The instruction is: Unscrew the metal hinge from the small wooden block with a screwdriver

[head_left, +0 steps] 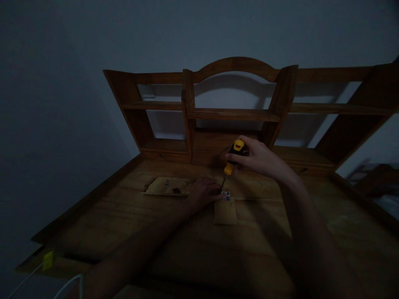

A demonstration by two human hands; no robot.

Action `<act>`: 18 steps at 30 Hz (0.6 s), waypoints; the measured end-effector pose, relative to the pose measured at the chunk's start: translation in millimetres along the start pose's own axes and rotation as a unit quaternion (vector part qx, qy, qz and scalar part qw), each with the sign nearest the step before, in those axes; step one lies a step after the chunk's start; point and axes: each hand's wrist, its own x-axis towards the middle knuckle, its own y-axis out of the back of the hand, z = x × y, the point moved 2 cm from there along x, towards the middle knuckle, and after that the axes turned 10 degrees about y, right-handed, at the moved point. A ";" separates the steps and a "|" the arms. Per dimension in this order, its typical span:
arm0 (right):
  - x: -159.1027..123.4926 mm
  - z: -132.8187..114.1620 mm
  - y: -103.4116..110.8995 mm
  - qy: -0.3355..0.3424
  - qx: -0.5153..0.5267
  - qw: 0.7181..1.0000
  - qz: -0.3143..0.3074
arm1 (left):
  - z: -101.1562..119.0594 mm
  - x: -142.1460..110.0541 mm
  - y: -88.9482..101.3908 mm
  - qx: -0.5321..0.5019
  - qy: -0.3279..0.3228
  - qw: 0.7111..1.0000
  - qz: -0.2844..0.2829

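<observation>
Two bare hands at work over a wooden desktop in the head view, and it's pretty dim in there. Right hand has its fingers wrapped around the yellow-and-black handle of a screwdriver, which leans a bit, shaft pointing down to a small metal hinge. Can't quite tell if the tip's actually seated in a screw, too small and dark. The hinge sits at the far end of a short wooden block lying flat on the desktop. Left hand is palm down, not gripping a tool, fingertips right at the hinge. Just left of it lies a longer wooden strip with dark marks. Behind all that stands a wooden hutch against a pale wall. Bottom left corner: yellow tag and a white cord.
</observation>
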 end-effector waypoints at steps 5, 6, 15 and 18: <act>-0.1 -4.0 -1.2 -0.009 0.018 1.000 -0.007 | 1.5 0.7 0.2 0.030 -0.016 0.999 -0.009; 0.1 -5.3 -1.6 -0.011 0.019 1.000 -0.010 | 1.3 0.3 0.2 0.036 -0.018 0.999 -0.005; 0.9 -12.4 -2.9 0.005 -0.033 0.999 0.003 | -6.5 -0.3 -2.8 -0.033 -0.003 0.999 -0.002; 1.4 -14.0 -3.6 0.023 -0.075 0.997 0.023 | -5.0 1.3 0.7 -0.083 0.009 0.996 -0.023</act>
